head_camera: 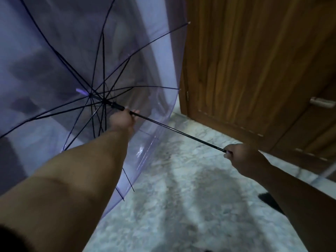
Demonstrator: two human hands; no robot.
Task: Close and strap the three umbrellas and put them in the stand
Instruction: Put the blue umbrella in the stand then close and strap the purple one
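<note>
The clear purple-tinted umbrella point(72, 60) is fully open, held on its side above the marble floor point(181, 197) beside a wooden door point(254, 60). The left hand point(123, 120) grips the black shaft point(178, 132) just below the runner, likely to pull it closed; the right hand point(240, 157) clasps the handle end, steadying it.

Dim indoor light, soft motion blur, wide-angle bending at edges.

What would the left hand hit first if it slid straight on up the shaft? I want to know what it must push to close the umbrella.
Probably the black runner just ahead of the left hand on the shaft, below the rib hub.
</note>
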